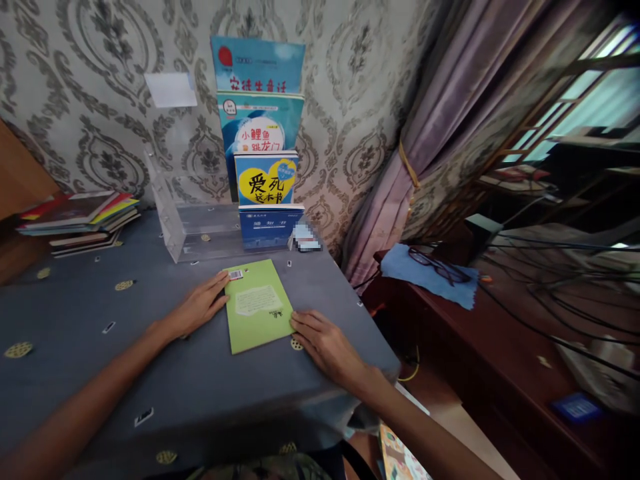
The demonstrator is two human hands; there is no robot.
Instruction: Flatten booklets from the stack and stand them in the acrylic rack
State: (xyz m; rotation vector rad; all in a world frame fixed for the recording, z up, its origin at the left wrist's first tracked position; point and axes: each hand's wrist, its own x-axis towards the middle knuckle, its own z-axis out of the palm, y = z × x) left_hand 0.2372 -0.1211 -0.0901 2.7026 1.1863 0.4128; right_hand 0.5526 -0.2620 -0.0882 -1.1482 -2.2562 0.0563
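Observation:
A thin green book lies flat on the grey tablecloth, back cover up. My left hand lies flat at its left edge with fingers stretched out, touching the book. At the lower right corner rests my right hand, fingers extended and fingertips on the book's edge. Neither hand grips anything. Behind the book stands a clear acrylic tiered rack with several blue and teal books stepped up its right side.
A stack of books lies at the table's far left. Patterned wallpaper backs the table, a purple curtain hangs on the right. A dark wooden desk to the right holds glasses on a blue cloth and several cables.

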